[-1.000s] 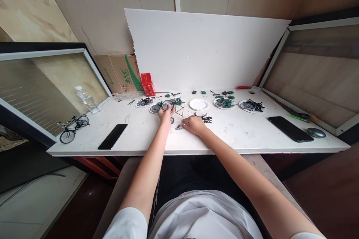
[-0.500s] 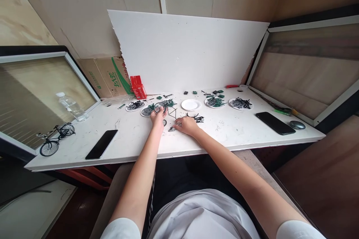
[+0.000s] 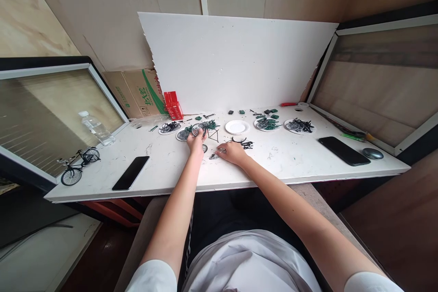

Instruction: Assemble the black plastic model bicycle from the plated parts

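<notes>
My left hand [image 3: 196,142] is closed around a part-built model bicycle [image 3: 213,134], its thin dark frame jutting to the right. One spoked wheel [image 3: 197,129] rises above my fingers. A second small wheel [image 3: 204,148] shows just right of that hand; whether it is attached cannot be made out. My right hand [image 3: 233,152] rests low over the table, fingers pinched together on something too small to name. Beside its fingertips lie small silvery parts [image 3: 213,157]. Black bicycle parts [image 3: 243,143] lie behind the right hand.
Along the back of the white table [image 3: 178,169] stand plates of dark and green parts, such as this right-hand plate [image 3: 314,130], and a bare white plate [image 3: 237,127]. A finished model bicycle [image 3: 79,164], bottle [image 3: 97,128], phone [image 3: 131,173], second phone [image 3: 343,151] and mouse [image 3: 372,153] lie nearer the sides.
The whole view has shifted slightly, so the table and things appear farther right. Both hands keep nearly the same place and grip.
</notes>
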